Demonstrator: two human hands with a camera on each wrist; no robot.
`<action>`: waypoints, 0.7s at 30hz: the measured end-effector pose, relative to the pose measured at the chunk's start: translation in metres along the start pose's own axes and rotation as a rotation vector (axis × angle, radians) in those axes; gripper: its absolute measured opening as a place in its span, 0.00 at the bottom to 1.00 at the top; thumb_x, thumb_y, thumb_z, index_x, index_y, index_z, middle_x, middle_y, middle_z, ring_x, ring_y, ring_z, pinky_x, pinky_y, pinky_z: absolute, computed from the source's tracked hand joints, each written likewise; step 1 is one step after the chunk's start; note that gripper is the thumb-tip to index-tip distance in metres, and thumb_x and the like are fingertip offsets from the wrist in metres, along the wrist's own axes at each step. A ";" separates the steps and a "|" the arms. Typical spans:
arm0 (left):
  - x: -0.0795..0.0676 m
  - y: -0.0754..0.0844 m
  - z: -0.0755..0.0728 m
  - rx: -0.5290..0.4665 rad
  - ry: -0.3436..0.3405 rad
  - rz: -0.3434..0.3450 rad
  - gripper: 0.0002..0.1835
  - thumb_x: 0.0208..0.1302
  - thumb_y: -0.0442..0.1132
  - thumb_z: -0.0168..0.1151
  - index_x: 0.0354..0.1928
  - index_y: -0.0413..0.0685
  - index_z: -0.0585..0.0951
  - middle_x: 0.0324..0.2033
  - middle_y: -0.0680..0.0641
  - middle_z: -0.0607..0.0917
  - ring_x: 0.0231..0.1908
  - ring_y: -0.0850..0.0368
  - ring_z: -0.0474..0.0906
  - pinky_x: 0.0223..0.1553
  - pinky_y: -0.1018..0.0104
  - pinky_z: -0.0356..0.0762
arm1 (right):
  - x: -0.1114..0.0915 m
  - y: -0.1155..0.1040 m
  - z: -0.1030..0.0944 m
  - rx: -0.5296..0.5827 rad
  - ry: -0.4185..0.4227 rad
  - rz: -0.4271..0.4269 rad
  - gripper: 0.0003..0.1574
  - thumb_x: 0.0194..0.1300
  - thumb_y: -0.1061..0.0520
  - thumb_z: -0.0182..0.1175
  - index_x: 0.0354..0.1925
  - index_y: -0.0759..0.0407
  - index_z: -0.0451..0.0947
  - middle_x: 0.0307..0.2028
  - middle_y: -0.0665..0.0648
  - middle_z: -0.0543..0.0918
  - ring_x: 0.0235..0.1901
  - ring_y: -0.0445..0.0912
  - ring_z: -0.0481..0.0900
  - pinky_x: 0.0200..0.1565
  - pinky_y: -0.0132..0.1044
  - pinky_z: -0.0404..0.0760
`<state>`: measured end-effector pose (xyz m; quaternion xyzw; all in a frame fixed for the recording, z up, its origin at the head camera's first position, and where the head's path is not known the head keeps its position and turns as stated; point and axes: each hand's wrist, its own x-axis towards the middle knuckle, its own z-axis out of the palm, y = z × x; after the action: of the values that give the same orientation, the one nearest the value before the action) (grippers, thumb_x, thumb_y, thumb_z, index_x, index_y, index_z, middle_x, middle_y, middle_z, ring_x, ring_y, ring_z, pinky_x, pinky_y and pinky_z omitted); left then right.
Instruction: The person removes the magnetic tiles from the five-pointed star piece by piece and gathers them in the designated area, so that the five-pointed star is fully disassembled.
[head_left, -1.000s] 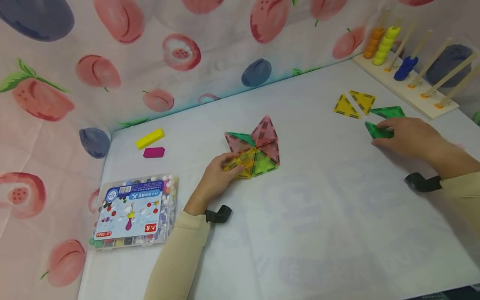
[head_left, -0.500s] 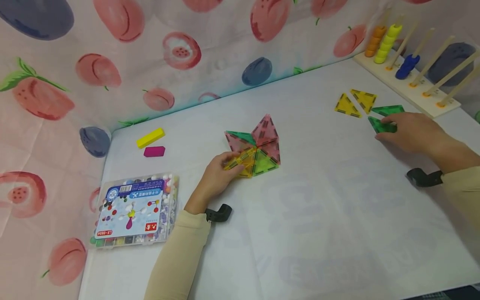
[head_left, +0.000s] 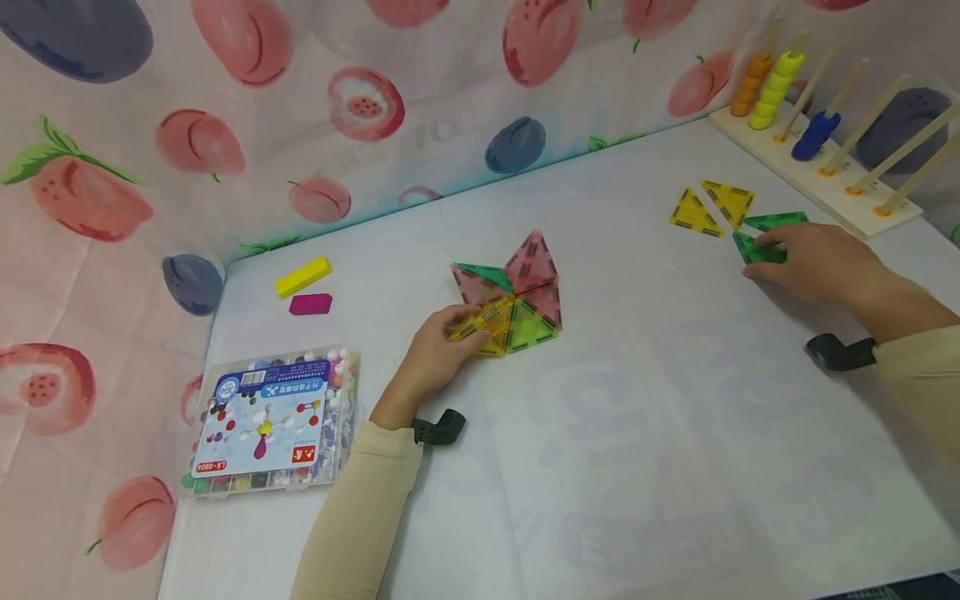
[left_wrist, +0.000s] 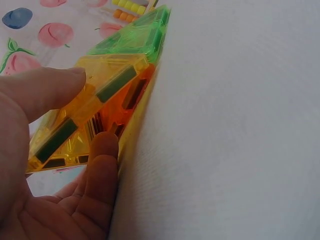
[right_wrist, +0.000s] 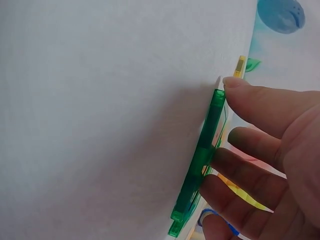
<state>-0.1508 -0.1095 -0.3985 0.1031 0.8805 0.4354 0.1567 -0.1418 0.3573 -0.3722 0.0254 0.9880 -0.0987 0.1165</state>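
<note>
My left hand [head_left: 435, 346] pinches a yellow triangular magnetic tile [left_wrist: 107, 69] between thumb and fingers. That tile stands slanted at the near left corner of a cluster of joined tiles, with pink tiles [head_left: 531, 260], a dark green tile [head_left: 483, 273] and a light green tile [head_left: 529, 325]. At the right, my right hand [head_left: 828, 262] holds a green triangular magnetic tile [head_left: 756, 250] low at the tabletop, thumb at one corner. Just behind it lies another green tile [head_left: 776, 221]. Two yellow triangular tiles [head_left: 693, 214] lie beside these, slightly apart.
A wooden peg board [head_left: 832, 179] with orange, yellow and blue beads stands at the back right. On the left are a plastic box of small balls [head_left: 258, 425], a yellow block [head_left: 303, 276] and a magenta block [head_left: 310, 304]. Fruit-patterned cloth hangs behind.
My right hand has shifted the green tile slightly away and closer to the other green tile, then a little back to the left. The left hand and its tile cluster have stayed put.
</note>
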 end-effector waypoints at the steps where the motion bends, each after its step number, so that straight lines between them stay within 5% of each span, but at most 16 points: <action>1: 0.000 0.000 0.000 -0.001 0.000 0.001 0.24 0.54 0.55 0.60 0.54 0.61 0.73 0.52 0.53 0.70 0.49 0.57 0.65 0.49 0.57 0.64 | 0.001 0.000 0.000 0.004 -0.001 0.000 0.49 0.56 0.30 0.49 0.57 0.68 0.63 0.50 0.78 0.66 0.48 0.71 0.62 0.44 0.64 0.61; 8: 0.000 -0.001 -0.001 -0.007 -0.003 0.006 0.24 0.54 0.55 0.60 0.54 0.62 0.73 0.53 0.54 0.71 0.50 0.57 0.65 0.49 0.57 0.64 | -0.001 -0.013 -0.007 0.083 0.038 -0.063 0.47 0.58 0.31 0.48 0.58 0.68 0.64 0.53 0.76 0.65 0.51 0.70 0.59 0.48 0.63 0.58; 13: 0.000 -0.001 -0.003 0.003 -0.004 0.012 0.23 0.55 0.55 0.60 0.53 0.64 0.73 0.52 0.56 0.71 0.51 0.59 0.65 0.51 0.57 0.62 | -0.005 -0.051 -0.009 0.162 0.076 -0.151 0.43 0.58 0.33 0.51 0.56 0.65 0.67 0.49 0.72 0.70 0.48 0.64 0.66 0.44 0.60 0.64; 21: -0.001 -0.007 -0.011 -0.028 -0.016 -0.029 0.22 0.53 0.56 0.61 0.51 0.65 0.74 0.49 0.58 0.74 0.48 0.59 0.68 0.50 0.58 0.64 | 0.010 -0.115 0.001 0.247 0.015 -0.272 0.37 0.58 0.36 0.53 0.56 0.61 0.68 0.53 0.64 0.70 0.48 0.57 0.68 0.45 0.54 0.68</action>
<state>-0.1544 -0.1217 -0.3978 0.0915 0.8743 0.4446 0.1717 -0.1596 0.2448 -0.3533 -0.0934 0.9635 -0.2338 0.0907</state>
